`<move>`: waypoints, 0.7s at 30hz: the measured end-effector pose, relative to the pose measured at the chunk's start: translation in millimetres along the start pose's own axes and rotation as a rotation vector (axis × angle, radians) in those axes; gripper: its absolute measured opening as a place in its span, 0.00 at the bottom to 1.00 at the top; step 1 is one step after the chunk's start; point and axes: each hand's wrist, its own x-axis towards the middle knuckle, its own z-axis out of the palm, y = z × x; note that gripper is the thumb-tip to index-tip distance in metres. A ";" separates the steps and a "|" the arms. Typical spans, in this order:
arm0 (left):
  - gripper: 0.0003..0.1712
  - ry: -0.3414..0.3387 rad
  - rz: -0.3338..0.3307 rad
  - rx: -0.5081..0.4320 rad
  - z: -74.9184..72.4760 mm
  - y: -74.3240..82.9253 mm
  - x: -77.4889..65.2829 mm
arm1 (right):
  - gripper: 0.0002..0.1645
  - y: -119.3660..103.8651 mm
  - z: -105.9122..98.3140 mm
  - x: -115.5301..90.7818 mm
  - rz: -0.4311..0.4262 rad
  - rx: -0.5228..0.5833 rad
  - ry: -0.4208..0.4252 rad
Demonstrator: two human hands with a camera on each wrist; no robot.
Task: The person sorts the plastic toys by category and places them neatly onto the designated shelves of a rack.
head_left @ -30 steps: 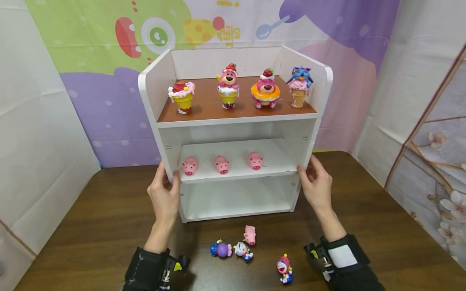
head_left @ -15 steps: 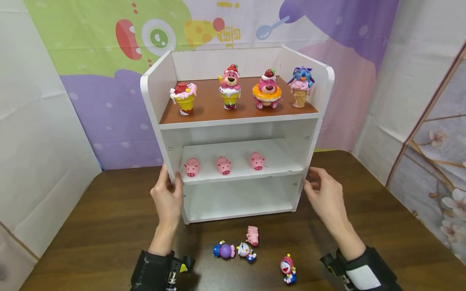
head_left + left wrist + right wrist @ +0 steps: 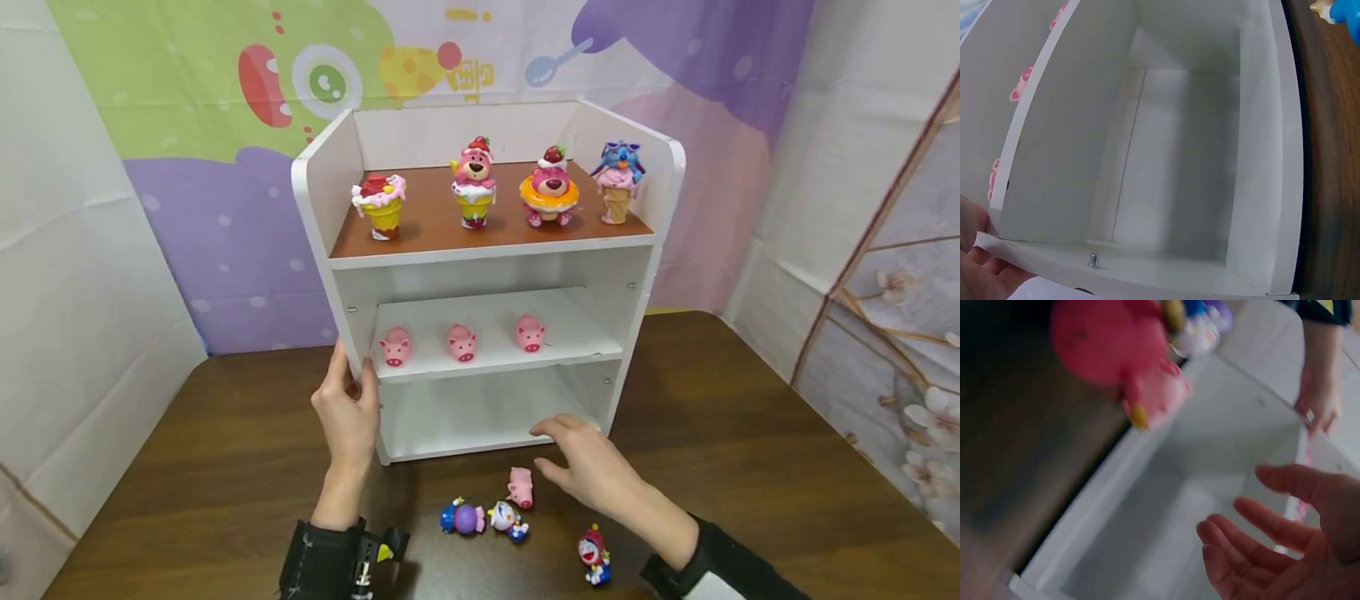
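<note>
My left hand (image 3: 347, 417) grips the left side panel of a white shelf unit (image 3: 487, 252), thumb at the front edge. In the left wrist view, fingers of the left hand (image 3: 988, 275) show around that panel. My right hand (image 3: 596, 467) hovers in front of the bottom shelf, fingers spread and holding nothing. Just left of it, a pink toy pig (image 3: 520, 487) lies on the table. Beside the pig lie a blue-and-purple figurine (image 3: 462, 518) and a white-and-blue figurine (image 3: 509, 522). A red-hooded figurine (image 3: 594, 557) lies nearer the front.
Three pink pigs stand on the middle shelf, the centre pig (image 3: 461, 342) among them. On the brown top stand several figurines, including a bear in an orange ring (image 3: 550, 196) and a blue figure on a cone (image 3: 617, 183). A patterned cloth (image 3: 225, 225) hangs behind the unit.
My right hand has let go of the shelf unit's right side and moved left and down toward the lying pig. The left hand keeps its grip on the panel.
</note>
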 end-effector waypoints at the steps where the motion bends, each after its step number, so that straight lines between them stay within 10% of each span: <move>1: 0.24 0.002 -0.001 -0.004 -0.1 -0.6 0.0 | 0.18 -1.1 4.0 1.1 -0.024 -0.003 -0.045; 12: 0.23 0.001 -0.012 -0.012 1.0 -1.8 0.3 | 0.21 -7.3 27.2 16.8 -0.239 -0.067 -0.354; 21: 0.23 0.003 -0.021 -0.026 0.7 -0.7 0.3 | 0.18 -11.8 34.1 26.9 -0.201 -0.137 -0.496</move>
